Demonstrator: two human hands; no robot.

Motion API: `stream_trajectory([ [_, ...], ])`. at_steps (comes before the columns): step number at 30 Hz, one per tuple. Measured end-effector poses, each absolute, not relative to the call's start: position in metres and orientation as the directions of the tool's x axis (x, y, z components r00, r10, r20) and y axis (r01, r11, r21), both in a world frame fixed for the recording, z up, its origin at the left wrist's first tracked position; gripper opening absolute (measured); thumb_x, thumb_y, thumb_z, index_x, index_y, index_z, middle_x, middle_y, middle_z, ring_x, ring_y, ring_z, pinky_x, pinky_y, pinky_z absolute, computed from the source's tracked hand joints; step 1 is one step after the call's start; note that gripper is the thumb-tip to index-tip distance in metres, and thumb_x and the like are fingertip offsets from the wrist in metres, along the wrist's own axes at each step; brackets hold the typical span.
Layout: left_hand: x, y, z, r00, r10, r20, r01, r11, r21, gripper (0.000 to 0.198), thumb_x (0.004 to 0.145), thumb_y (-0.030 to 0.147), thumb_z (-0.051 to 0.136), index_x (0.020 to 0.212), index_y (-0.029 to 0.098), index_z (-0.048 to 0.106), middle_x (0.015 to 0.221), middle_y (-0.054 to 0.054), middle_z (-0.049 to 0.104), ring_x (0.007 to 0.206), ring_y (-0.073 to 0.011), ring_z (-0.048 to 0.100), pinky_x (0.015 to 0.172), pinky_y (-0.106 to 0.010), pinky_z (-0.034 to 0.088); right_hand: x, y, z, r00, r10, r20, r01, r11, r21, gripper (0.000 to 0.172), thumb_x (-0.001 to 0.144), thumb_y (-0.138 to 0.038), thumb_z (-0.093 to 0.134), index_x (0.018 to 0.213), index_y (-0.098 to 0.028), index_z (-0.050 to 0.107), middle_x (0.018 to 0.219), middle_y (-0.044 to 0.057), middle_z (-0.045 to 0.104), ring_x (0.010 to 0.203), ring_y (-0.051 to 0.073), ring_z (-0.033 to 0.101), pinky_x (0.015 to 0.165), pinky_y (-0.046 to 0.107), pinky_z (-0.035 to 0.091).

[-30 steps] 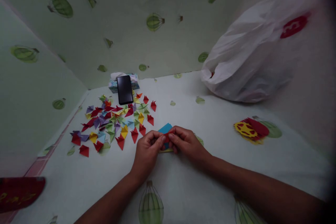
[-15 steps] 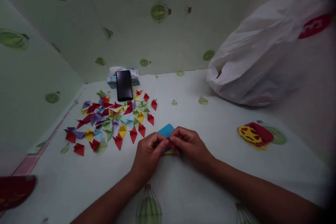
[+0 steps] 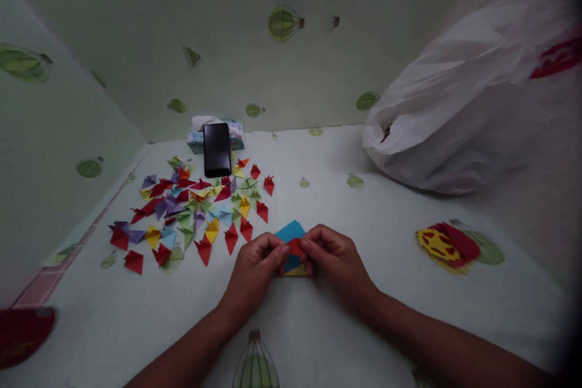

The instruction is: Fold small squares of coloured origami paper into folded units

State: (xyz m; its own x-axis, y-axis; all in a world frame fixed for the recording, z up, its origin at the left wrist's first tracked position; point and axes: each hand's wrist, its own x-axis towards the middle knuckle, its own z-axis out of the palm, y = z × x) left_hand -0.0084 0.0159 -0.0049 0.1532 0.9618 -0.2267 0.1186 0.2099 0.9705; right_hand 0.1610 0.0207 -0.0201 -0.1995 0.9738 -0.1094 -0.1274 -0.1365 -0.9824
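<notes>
My left hand (image 3: 257, 267) and my right hand (image 3: 334, 257) meet over the table's middle. Both pinch a small red folded paper (image 3: 295, 247) between thumb and fingers. Under it lies a small stack of square sheets with a blue sheet (image 3: 288, 231) on top and a yellow edge showing below. To the left spreads a pile of several folded paper triangles (image 3: 191, 209) in red, purple, yellow, green and blue.
A black phone (image 3: 216, 149) leans on a tissue box (image 3: 196, 140) at the back. A big white plastic bag (image 3: 459, 103) fills the back right. A red and yellow paper thing (image 3: 448, 245) lies at the right. A dark red object (image 3: 22, 333) sits at the lower left edge.
Both hands stay together on the red paper, fingers shifting slightly. The view has drifted a little, so everything sits slightly lower and more to the right.
</notes>
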Motion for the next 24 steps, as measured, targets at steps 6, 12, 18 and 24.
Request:
stream_trajectory([
  [6,-0.016,0.018,-0.003,0.264,0.953,0.151,0.42,-0.254,0.871,0.018,0.088,0.024,0.059,0.073,0.016,0.065,0.069,-0.002,0.06,0.065,-0.0137,0.054,0.063,-0.026,0.039,0.166,0.028,-0.018,-0.271,0.963,-0.008,0.005,-0.007,-1.0,0.015,0.082,-0.032,0.069,0.081,-0.018,0.063,0.066,-0.002,0.059,0.059,0.011,0.054,0.056,0.023,0.043],
  [12,-0.012,0.018,-0.006,0.13,0.989,-0.072,0.172,0.049,0.984,0.015,0.083,0.031,0.064,0.088,0.017,0.066,0.07,-0.001,0.062,0.063,-0.0141,0.057,0.06,-0.025,0.044,0.167,0.026,-0.014,-0.225,0.974,0.007,0.052,0.02,-0.998,0.018,0.087,-0.031,0.062,0.075,-0.018,0.064,0.067,0.0,0.063,0.061,0.012,0.055,0.058,0.024,0.044],
  [18,-0.004,0.012,-0.007,0.117,0.975,-0.186,0.036,0.183,0.982,0.017,0.079,0.032,0.069,0.075,0.015,0.067,0.067,0.0,0.062,0.063,-0.0117,0.054,0.06,-0.023,0.043,0.159,0.017,-0.018,-0.19,0.979,-0.067,-0.103,-0.088,-0.991,0.022,0.083,-0.036,0.068,0.076,-0.019,0.059,0.066,-0.001,0.061,0.059,0.012,0.058,0.057,0.024,0.047],
  [24,-0.007,0.013,-0.005,0.126,0.981,-0.145,0.061,0.138,0.989,0.018,0.083,0.032,0.064,0.078,0.015,0.067,0.073,-0.002,0.063,0.067,-0.0128,0.055,0.063,-0.024,0.044,0.158,0.017,-0.017,-0.316,0.947,-0.053,-0.105,-0.09,-0.99,0.025,0.084,-0.037,0.068,0.073,-0.018,0.056,0.063,-0.002,0.057,0.057,0.01,0.051,0.055,0.023,0.041],
])
